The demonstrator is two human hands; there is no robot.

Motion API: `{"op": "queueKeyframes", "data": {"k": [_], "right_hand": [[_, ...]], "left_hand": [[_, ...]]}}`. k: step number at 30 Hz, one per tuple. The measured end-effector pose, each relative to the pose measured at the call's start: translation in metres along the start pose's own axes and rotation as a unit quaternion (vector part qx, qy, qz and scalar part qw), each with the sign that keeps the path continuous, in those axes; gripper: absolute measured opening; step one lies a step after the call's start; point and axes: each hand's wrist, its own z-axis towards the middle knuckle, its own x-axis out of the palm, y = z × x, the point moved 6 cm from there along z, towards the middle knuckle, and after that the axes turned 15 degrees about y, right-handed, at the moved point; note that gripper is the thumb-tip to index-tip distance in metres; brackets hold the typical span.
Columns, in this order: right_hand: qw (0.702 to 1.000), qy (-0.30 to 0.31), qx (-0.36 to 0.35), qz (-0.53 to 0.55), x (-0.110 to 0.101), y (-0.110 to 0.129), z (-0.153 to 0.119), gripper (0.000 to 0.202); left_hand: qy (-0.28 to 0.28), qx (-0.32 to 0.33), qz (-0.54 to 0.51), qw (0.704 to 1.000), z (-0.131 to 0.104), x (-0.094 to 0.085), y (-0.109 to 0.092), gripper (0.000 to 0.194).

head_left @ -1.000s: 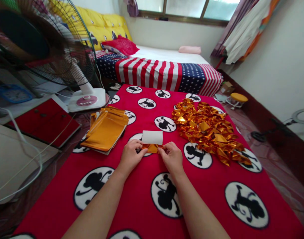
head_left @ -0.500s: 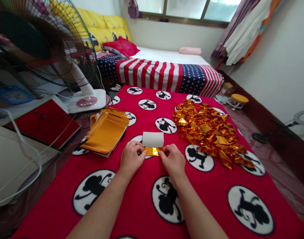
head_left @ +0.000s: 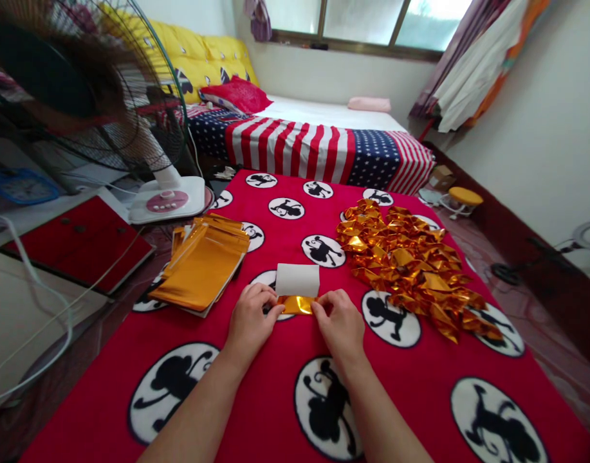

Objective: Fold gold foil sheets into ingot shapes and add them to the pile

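Observation:
A sheet of gold foil paper (head_left: 297, 280) lies in front of me, its pale back facing up and its near edge folded over to show a shiny gold strip. My left hand (head_left: 254, 316) pinches the left end of that strip between thumb and fingers. At the right end, my right hand (head_left: 340, 323) pinches it the same way. To the left is a stack of flat gold foil sheets (head_left: 202, 263). A heap of folded gold foil pieces (head_left: 410, 257) spreads over the cloth on the right.
The red cloth (head_left: 256, 411) with monkey circles covers the table. A fan (head_left: 169, 196) stands at the left beside a red-topped box (head_left: 77, 238). Behind the table is a bed (head_left: 314, 151); a yellow stool (head_left: 463, 196) stands on the floor at right.
The view has tilted slightly, so the table and hands appear a little lower. Both hands keep their pinch on the sheet's folded strip, with little other visible change.

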Motion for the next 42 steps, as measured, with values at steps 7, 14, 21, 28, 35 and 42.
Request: {"op": "queueKeyframes", "data": {"k": [7, 14, 21, 28, 35, 42], "right_hand": [[0.999, 0.018, 0.021, 0.019, -0.0006, -0.0018, -0.0001, 0.016], [0.999, 0.024, 0.031, 0.014, 0.0005, -0.0021, -0.0003, 0.016], [0.999, 0.020, 0.031, 0.010, 0.0008, -0.0030, 0.0001, 0.016], [0.998, 0.031, 0.048, -0.016, 0.0001, 0.0008, -0.0006, 0.017], [0.997, 0.036, 0.056, -0.048, 0.0003, 0.0036, 0.0003, 0.017], [0.996, 0.039, 0.065, -0.056, 0.0008, 0.0032, 0.0006, 0.020]], "left_hand": [[-0.002, -0.004, -0.021, 1.000, -0.0023, -0.0025, -0.0009, 0.016], [-0.013, -0.010, 0.005, 1.000, -0.0024, -0.0017, -0.0019, 0.016], [-0.029, -0.018, 0.031, 0.999, -0.0021, -0.0021, -0.0026, 0.020], [-0.021, -0.040, 0.054, 0.998, -0.0025, -0.0011, -0.0028, 0.021], [-0.022, -0.050, 0.063, 0.996, -0.0029, 0.0001, -0.0032, 0.020], [-0.025, -0.042, 0.071, 0.996, -0.0031, 0.0011, -0.0029, 0.021]]}}
